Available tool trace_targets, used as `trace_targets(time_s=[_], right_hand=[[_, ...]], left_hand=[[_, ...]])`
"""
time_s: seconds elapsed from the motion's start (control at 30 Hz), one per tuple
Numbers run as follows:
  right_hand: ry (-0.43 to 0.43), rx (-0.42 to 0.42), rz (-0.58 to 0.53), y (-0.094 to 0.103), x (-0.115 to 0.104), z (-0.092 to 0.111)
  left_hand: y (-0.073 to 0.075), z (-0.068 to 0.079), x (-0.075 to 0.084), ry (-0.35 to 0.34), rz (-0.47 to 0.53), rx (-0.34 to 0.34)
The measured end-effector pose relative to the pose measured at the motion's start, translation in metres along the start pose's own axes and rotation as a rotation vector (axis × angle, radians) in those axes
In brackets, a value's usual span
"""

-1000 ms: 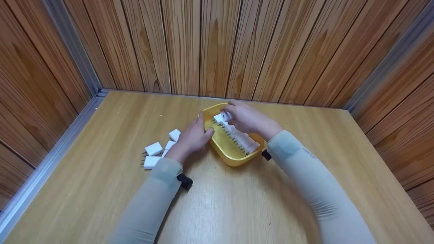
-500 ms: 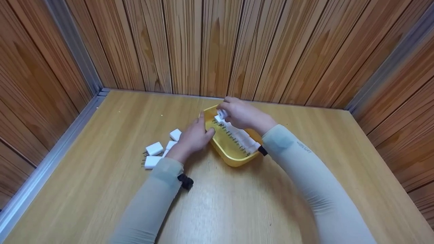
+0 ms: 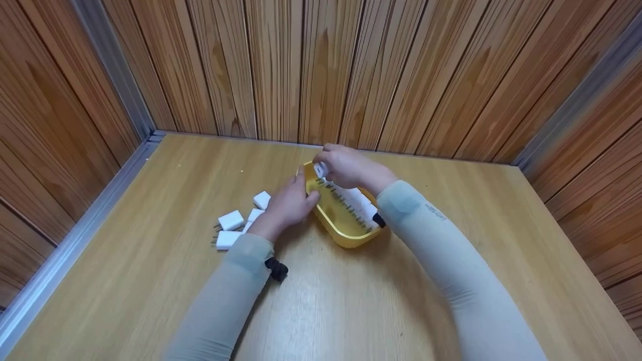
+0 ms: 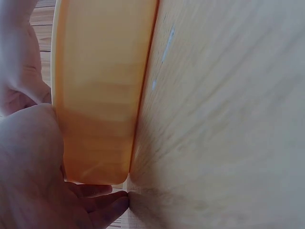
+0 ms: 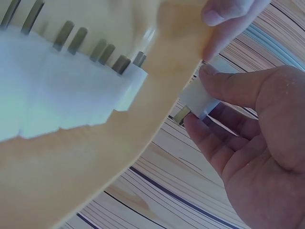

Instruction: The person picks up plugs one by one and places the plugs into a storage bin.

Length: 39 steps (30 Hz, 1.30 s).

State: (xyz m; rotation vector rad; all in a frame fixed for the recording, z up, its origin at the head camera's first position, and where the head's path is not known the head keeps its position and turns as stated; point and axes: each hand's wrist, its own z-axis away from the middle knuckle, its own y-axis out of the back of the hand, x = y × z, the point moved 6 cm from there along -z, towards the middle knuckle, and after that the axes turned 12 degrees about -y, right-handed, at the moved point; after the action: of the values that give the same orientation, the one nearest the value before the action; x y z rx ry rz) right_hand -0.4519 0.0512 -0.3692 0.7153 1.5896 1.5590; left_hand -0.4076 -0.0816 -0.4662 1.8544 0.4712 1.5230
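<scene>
A light wood-grained bench (image 3: 326,311) carries a yellow, round-cornered plastic container (image 3: 347,241), inside it a row of white block-shaped plugs with metal prongs (image 3: 354,199). My left grip (image 3: 291,203) clasps the container's rim, loose white plugs (image 3: 230,220) lying beside it. My right grip (image 3: 347,166) pinches one white plug (image 5: 196,97) over the container's far end.

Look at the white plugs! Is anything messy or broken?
Nothing looks broken. The loose white charger plugs beside the left hand do look messy: they lie at different angles on the table, while the row of plugs in the yellow bin is neat, with its prongs all on one side.
</scene>
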Motion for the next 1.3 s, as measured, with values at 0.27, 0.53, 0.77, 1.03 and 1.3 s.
trace_targets(time_s=[0.27, 0.53, 0.77, 1.03, 1.3], right_hand=[[0.004, -0.029, -0.033, -0.011, -0.001, -0.009], [0.000, -0.046, -0.030, -0.021, 0.002, -0.018], [-0.003, -0.040, -0.044, -0.032, 0.000, -0.025], [0.051, 0.014, -0.084, -0.043, 0.001, -0.030], [0.048, 0.012, -0.182, -0.053, 0.006, -0.034]], left_hand=[[0.000, -0.001, 0.000, -0.013, -0.011, 0.002], [0.000, -0.001, 0.001, -0.023, -0.018, 0.004], [0.001, -0.003, 0.003, -0.053, -0.052, 0.015], [0.000, -0.002, 0.003, -0.046, -0.057, 0.007], [0.000, -0.001, 0.002, -0.036, -0.050, 0.007]])
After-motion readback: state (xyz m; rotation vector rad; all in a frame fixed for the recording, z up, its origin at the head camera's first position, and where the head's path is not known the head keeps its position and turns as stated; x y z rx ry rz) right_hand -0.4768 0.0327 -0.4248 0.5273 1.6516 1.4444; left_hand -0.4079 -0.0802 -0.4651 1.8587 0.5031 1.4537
